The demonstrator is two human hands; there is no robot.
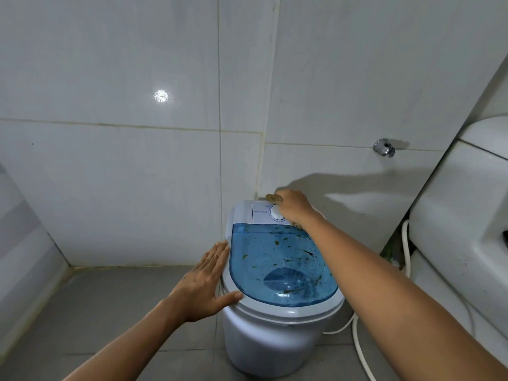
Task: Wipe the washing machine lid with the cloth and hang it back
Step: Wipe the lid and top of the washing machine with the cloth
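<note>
Head view: right hand (292,207) closed over tan cloth (274,198), pressed on white control panel (261,212) behind blue translucent lid (277,259), speckled with green-brown grime; left hand (204,281) open, flat against washing machine (275,334) left rim

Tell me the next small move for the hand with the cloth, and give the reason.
Probably draw the right hand with the cloth toward the body, down onto the blue lid. The cloth now sits on the white control panel behind the lid, while green-brown specks and smears cover the lid. The left hand lies flat against the machine's left rim, seemingly steadying it.
</note>
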